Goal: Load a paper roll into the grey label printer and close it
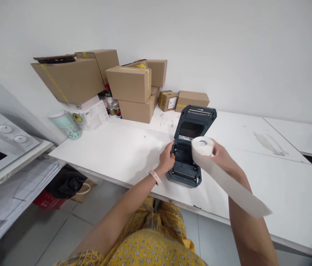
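A dark label printer stands on the white table with its lid raised, so the hollow inside and the front roller show. My left hand, with a pink band on the wrist, grips the printer's left side, fingers bent over its edge. In my right hand is a white label roll, held just above the printer's right side. From the roll a loose strip hangs down to the right, across my right forearm. The roll hides part of the printer's interior.
Cardboard boxes are stacked along the wall at the back left. A mint tumbler leans by a white box. Further left is a white microwave. The front table edge runs close to my body.
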A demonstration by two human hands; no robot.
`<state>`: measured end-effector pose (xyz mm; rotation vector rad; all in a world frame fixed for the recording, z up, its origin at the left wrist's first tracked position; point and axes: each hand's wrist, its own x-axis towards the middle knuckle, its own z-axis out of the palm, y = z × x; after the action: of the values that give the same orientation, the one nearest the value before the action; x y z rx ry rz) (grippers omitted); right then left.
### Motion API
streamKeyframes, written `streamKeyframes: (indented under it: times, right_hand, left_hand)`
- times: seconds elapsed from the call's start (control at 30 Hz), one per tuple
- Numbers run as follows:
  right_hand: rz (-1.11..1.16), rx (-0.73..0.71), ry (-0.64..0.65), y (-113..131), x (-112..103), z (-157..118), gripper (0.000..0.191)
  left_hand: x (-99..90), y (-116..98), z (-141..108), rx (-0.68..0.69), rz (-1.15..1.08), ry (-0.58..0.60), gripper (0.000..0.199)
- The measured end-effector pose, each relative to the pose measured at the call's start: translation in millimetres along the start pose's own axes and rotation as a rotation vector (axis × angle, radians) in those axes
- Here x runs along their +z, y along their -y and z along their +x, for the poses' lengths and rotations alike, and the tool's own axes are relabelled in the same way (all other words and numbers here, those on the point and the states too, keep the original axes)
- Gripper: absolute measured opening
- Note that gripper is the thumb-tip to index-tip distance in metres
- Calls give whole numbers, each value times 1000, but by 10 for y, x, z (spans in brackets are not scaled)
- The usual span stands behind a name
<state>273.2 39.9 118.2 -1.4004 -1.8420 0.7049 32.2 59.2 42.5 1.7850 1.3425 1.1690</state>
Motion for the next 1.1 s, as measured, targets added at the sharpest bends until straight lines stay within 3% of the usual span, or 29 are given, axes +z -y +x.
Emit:
streamKeyframes:
  times: [0.13,0.3,0.53,0.7,0.8,0.87,0.93,1.0,1.1]
  right_hand:
    - [-307,-94,245,308,228,355,68]
    - [-532,-62,431,199,398,622,70]
    - [-609,-11,547,37,590,716,76]
    - [-626,49,541,6,643,715,80]
    - [-575,-29,446,18,609,621,76]
    - [-457,-131,330,46,582,465,61]
    - [-312,-224,253,86,584,231,45]
    - [-239,-275,237,121,638,-48,42]
    - [-337,-320,188,143,796,-427,43]
  left_hand:
    - [-12,-12,-5,2,4,-9,65]
    - [-32,-24,-4,3,6,4,67]
    - [-26,-12,1,5,11,2,66]
    - [-36,-38,-5,-2,22,11,64]
    - [-43,-38,-11,-13,15,9,61]
    - [-37,-20,-10,-14,-1,8,59]
    - [-26,5,-7,-6,-9,7,56]
    - [-19,27,-1,8,-10,8,53]
    - [-31,35,8,8,-21,26,52]
